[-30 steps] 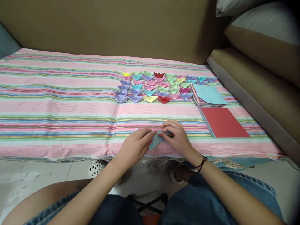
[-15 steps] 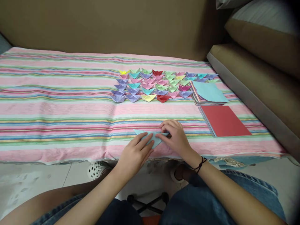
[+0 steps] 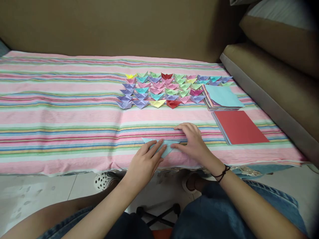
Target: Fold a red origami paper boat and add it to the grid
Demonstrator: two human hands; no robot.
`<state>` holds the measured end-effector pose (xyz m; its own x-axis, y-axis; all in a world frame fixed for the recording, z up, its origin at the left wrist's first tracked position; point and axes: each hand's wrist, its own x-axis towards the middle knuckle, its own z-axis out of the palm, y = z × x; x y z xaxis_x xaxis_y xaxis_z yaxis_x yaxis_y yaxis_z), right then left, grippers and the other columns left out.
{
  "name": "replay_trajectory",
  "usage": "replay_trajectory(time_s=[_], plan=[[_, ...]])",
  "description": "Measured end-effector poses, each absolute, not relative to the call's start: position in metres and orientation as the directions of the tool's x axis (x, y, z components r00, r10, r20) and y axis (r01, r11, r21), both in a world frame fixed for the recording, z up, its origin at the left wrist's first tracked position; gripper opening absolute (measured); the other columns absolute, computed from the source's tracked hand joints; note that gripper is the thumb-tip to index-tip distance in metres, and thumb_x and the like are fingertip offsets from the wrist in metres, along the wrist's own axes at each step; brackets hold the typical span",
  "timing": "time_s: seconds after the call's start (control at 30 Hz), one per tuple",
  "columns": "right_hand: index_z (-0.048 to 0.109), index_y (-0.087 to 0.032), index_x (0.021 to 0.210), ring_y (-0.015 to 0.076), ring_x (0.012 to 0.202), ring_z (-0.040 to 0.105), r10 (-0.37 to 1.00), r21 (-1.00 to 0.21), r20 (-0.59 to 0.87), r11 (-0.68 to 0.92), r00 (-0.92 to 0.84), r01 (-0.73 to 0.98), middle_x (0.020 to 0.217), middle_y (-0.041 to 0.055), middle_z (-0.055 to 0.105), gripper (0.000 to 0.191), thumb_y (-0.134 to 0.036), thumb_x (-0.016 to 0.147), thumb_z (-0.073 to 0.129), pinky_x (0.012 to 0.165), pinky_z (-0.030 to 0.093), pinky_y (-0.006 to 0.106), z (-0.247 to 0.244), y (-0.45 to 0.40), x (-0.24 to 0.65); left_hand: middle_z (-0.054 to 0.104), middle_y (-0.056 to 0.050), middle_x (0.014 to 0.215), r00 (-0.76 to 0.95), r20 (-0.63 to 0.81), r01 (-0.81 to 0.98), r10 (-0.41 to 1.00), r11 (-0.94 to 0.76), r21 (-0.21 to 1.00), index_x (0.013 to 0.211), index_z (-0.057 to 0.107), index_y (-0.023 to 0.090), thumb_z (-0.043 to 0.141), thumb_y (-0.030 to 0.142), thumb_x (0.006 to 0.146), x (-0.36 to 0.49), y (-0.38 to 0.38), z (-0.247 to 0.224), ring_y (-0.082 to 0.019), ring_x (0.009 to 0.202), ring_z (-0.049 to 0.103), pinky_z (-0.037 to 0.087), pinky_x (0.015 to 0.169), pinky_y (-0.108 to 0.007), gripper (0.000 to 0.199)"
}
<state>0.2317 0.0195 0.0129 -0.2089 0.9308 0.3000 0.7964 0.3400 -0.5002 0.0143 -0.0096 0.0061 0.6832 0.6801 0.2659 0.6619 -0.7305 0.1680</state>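
A light blue sheet of origami paper point(image 3: 167, 150), folded into a triangle, lies on the striped cloth near its front edge. My left hand point(image 3: 146, 159) rests flat over the left part of it, fingers stretched out. My right hand point(image 3: 193, 141) is at its right corner, thumb touching the paper and the fingers raised apart from the thumb. Beyond the hands, folded paper boats point(image 3: 157, 96) in many colours stand in rows.
A stack of paper with a light blue top sheet point(image 3: 225, 96) lies right of the boats. Nearer me is a stack topped with red paper point(image 3: 241, 127). Sofa cushions point(image 3: 269, 86) border the right side, and the brown backrest point(image 3: 112, 28) rises behind the striped cloth point(image 3: 62, 116).
My right hand has shifted right, and its thumb and fingers have spread apart. My left hand stays on the folded paper.
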Motion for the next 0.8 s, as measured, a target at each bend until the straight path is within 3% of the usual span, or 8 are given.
replay_trajectory(time_s=[0.17, 0.5, 0.8], plan=[[0.055, -0.025, 0.107, 0.0328, 0.107, 0.046, 0.950, -0.506, 0.280, 0.268, -0.139, 0.820, 0.108, 0.0088, 0.056, 0.043, -0.048, 0.073, 0.066, 0.088, 0.037, 0.048, 0.012, 0.024, 0.246, 0.043, -0.010, 0.141, 0.705, 0.267, 0.655, 0.657, -0.748, 0.111, 0.134, 0.040, 0.019, 0.043, 0.023, 0.091, 0.014, -0.010, 0.002, -0.027, 0.119, 0.045, 0.043, 0.096, -0.044, 0.044], [0.057, -0.025, 0.111, 0.0316, 0.109, 0.048, 0.950, -0.558, 0.260, 0.294, -0.173, 0.776, 0.110, 0.0083, 0.059, 0.041, -0.039, 0.073, 0.069, 0.092, 0.037, 0.049, 0.012, 0.028, 0.251, 0.042, -0.012, 0.141, 0.751, 0.232, 0.630, 0.618, -0.776, 0.026, 0.136, 0.037, 0.026, 0.052, 0.027, 0.087, 0.012, -0.011, 0.003, -0.030, 0.118, 0.045, 0.043, 0.094, -0.046, 0.052], [0.060, -0.021, 0.100, 0.0237, 0.104, 0.057, 0.970, -0.835, 0.240, 0.190, 0.032, 0.517, 0.108, 0.0068, 0.064, 0.022, -0.035, 0.083, 0.058, 0.091, 0.043, 0.040, 0.020, 0.021, 0.256, 0.062, -0.010, 0.118, 0.785, 0.306, 0.538, 0.539, -0.838, 0.095, 0.117, 0.057, 0.013, 0.043, 0.023, 0.090, 0.007, 0.005, 0.024, -0.026, 0.103, 0.053, 0.049, 0.086, -0.040, 0.031]])
